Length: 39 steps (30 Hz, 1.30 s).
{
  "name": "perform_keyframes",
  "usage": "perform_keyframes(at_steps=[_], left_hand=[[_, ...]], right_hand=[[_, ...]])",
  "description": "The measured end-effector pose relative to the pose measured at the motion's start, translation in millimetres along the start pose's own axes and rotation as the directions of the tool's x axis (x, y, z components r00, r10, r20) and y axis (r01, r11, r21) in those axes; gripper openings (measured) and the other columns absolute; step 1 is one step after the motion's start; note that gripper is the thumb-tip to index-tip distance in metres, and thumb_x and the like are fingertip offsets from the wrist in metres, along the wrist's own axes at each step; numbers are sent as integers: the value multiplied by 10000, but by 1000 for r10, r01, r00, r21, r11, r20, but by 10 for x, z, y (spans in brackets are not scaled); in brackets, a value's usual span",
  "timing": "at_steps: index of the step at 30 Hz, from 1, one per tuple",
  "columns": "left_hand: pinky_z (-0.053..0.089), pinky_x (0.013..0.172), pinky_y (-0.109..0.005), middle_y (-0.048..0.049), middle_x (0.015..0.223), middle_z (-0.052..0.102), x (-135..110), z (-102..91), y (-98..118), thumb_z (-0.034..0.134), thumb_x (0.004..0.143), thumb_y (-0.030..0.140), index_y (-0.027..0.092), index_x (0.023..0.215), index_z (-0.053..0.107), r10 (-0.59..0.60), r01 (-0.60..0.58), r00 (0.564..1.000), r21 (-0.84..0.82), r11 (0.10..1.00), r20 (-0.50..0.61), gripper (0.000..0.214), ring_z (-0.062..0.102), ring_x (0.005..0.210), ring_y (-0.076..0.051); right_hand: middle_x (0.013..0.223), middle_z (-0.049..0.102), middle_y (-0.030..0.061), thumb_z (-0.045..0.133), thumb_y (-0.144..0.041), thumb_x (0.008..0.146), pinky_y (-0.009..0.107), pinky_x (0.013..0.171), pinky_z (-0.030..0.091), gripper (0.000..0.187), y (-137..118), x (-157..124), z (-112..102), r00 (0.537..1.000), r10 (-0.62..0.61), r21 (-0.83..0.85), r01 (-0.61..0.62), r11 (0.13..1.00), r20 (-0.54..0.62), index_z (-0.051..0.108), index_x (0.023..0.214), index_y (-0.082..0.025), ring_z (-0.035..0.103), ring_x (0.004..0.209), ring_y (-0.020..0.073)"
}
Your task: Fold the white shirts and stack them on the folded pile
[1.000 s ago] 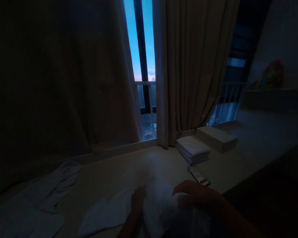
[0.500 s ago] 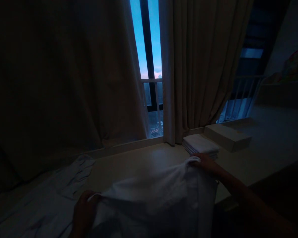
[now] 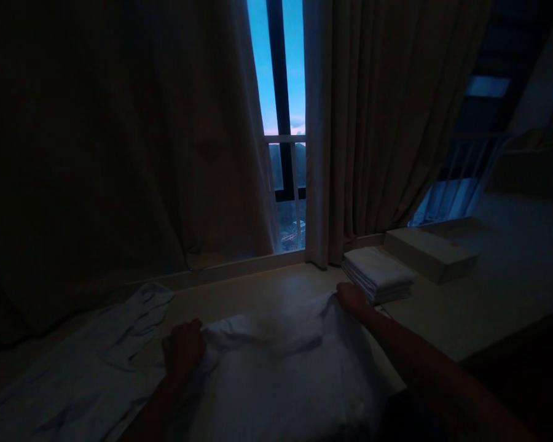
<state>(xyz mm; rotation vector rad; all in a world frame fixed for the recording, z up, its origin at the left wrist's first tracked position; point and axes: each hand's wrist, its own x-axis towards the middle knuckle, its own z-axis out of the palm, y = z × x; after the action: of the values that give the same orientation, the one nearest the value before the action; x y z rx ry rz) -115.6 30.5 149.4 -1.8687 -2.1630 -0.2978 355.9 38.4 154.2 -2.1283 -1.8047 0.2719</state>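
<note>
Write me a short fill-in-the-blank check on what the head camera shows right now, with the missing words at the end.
1. Of the left hand and the right hand, the one nearer the folded stack is the ____.
2. The number of hands gripping the white cloth is ____.
3. The crumpled cloth lies on the ____ side of the white cloth, opposite the box.
4. Between the curtains, the sky looks mostly ____.

Missing words: right; two; left; blue.
</note>
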Motion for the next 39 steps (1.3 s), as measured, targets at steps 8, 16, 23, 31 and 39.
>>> perform_keyframes(at_steps=[8,16,23,31,39], left_hand=[[390,861,-319,-86,1007,653,-832,680,990,385,904,355,193,963,665,378,-330,908,-250,910,179,329,569,948,-206],[293,1065,-476,-78,1333,554,-1024,765,1219,387,916,357,294,1282,569,329,-279,931,-274,921,158,413,408,1288,-272],[143,1078,-670,-91,1508,382,-1357,759,1183,287,943,415,309,1454,355,256,-233,941,-122,965,222,527,150,1434,-364],[134,1068,-695,-129,1526,344,-1663,610,1205,284,941,436,274,1478,301,208,-179,942,-130,975,265,561,138,1440,-390],[132,1076,-688,-125,1501,388,-1678,774,1203,286,944,408,251,1470,331,242,-230,960,-97,968,141,551,208,1420,-383]], right_hand=[[1322,555,112,383,-166,875,280,946,420,556,-252,-339,1062,999,-16,182,25,983,-48,364,1430,-136,541,1169,185],[1269,555,155,406,-183,890,382,1043,371,350,103,-1284,1738,981,-98,111,118,987,-169,567,1199,-145,492,1212,257],[1541,308,51,416,-399,958,465,1116,191,499,311,-1134,1332,961,-258,-97,267,959,100,397,1439,-270,207,1424,276],[1500,365,133,406,-345,964,553,1118,85,482,145,-650,1140,955,-288,-215,297,930,73,416,1430,-222,306,1379,298],[1469,396,181,383,-324,963,448,1127,253,495,-184,-1309,1716,907,-419,-98,414,905,-41,446,1395,-91,269,1407,285]])
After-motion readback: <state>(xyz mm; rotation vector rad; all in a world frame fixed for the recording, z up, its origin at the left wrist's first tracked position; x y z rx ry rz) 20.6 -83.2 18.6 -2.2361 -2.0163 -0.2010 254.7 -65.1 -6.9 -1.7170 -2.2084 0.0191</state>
